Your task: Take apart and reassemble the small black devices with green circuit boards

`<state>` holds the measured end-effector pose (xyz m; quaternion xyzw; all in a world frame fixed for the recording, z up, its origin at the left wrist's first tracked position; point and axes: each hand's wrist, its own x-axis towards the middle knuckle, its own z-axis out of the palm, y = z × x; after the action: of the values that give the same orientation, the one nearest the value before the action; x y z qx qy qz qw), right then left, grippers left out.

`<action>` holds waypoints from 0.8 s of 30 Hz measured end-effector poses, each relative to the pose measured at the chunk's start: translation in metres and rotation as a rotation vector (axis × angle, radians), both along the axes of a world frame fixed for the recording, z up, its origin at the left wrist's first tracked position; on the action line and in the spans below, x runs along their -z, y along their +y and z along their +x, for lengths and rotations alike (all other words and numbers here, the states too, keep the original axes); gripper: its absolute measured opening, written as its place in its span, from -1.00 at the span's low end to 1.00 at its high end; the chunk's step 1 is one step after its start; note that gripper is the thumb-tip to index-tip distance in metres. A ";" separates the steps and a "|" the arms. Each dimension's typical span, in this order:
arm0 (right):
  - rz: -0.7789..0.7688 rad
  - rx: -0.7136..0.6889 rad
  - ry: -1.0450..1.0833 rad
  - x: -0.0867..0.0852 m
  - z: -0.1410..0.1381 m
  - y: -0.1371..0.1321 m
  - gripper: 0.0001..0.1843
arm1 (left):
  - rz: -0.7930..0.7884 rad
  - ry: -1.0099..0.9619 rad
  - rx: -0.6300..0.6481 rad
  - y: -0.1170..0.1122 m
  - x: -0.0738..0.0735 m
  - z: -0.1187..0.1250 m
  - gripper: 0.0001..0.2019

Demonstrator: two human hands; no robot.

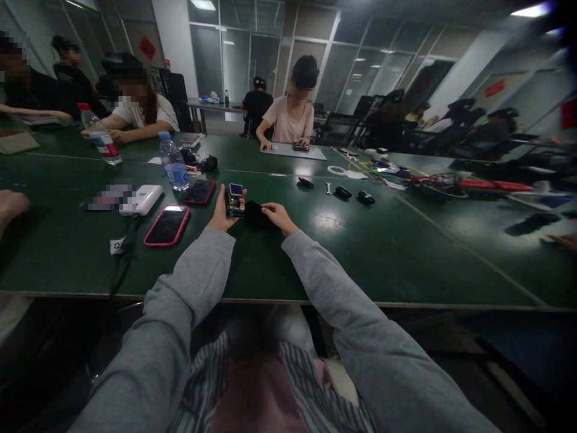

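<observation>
- As our left hand (221, 211) grips the circuit board (235, 207) over the green table (265, 267), we judge it light, stiff and fragile, best held by its edges, clear of the small screen (235, 190).
- Our right hand (280, 216) pinches a black piece (256, 215) just beside it; whether that is soft or stiff, we cannot tell.

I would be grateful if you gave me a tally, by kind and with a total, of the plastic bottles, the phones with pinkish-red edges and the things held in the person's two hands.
Plastic bottles: 2
Pinkish-red-edged phones: 2
Circuit board in left hand: 1
Black piece in right hand: 1
Total: 6
</observation>
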<state>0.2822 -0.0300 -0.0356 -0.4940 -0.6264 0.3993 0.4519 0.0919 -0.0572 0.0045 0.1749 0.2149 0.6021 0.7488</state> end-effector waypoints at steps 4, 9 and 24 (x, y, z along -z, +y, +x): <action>0.212 0.202 -0.074 -0.005 0.008 -0.004 -0.81 | 0.043 -0.002 0.029 -0.001 0.000 0.001 -0.48; 0.473 0.399 -0.086 -0.024 0.006 -0.024 -0.71 | 0.054 -0.005 -0.003 0.002 0.001 0.001 -0.47; 0.617 0.014 -0.389 -0.031 -0.073 -0.060 -0.36 | 0.142 0.107 -0.062 -0.006 -0.021 0.007 -0.48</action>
<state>0.2097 -0.0898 -0.0051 -0.4053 -0.7882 0.0873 0.4547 0.0985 -0.0636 0.0257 0.2530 0.2168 0.6285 0.7028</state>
